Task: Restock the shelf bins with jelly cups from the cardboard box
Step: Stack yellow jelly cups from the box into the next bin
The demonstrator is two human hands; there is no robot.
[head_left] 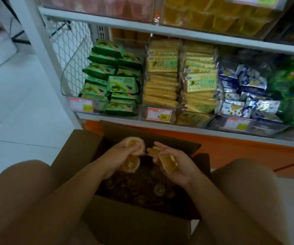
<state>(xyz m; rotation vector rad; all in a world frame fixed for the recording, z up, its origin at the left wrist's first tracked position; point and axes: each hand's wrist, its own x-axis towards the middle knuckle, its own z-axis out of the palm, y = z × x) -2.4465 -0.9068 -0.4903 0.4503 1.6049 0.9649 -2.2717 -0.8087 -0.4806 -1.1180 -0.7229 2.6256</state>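
Observation:
An open cardboard box stands on the floor between my knees, holding several orange jelly cups in shadow. Above it, my left hand grips two orange jelly cups, one at the fingertips and one below the palm. My right hand is palm up and holds jelly cups across its fingers. The two hands nearly touch over the back half of the box. High on the shelf, a clear bin with yellow jelly cups sits beside a bin with pink ones.
The lower shelf carries clear bins of green matcha packs, yellow cracker packs and blue-white packs, with price tags in front. A white shelf post rises at left. White floor tiles lie to the left.

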